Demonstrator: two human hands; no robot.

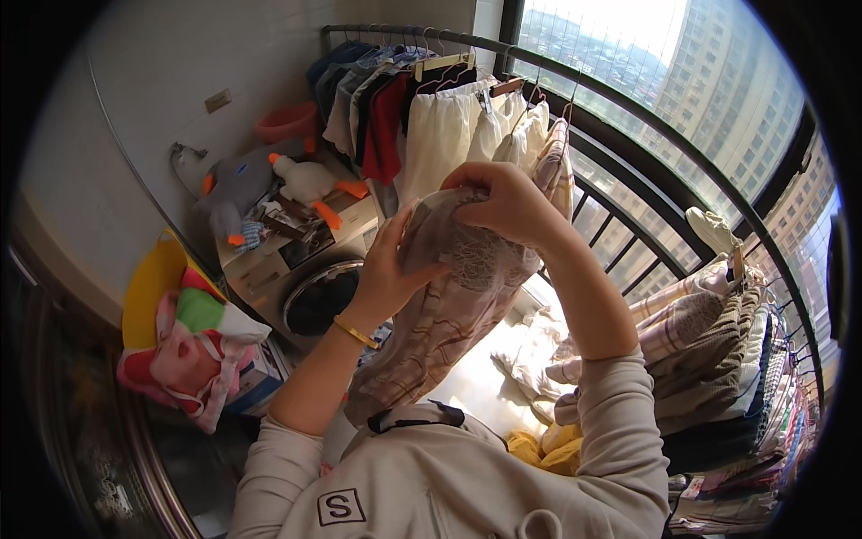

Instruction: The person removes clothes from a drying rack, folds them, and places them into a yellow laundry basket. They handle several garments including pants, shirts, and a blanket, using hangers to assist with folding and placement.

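Both my hands hold up a pale plaid garment with a lace-like panel (444,316) in front of my chest. My left hand (397,269), with a yellow bracelet at the wrist, grips its left side, the thumb lying over the front. My right hand (495,202) pinches the top edge between thumb and fingers. The garment hangs down towards my lap, and its lower end bunches near my sweatshirt. Beyond my hands, cream-coloured clothes (441,128) hang on a curved metal rail (606,87). A similar plaid garment (554,162) hangs just past my right hand.
At the left, a front-loading washing machine (320,296) stands with plush toys (303,178) on top, beside a yellow tub (151,286) of colourful cloth. Many clothes (707,357) hang at the right. White cloth (532,350) and yellow cloth (545,448) lie low down near the window railing.
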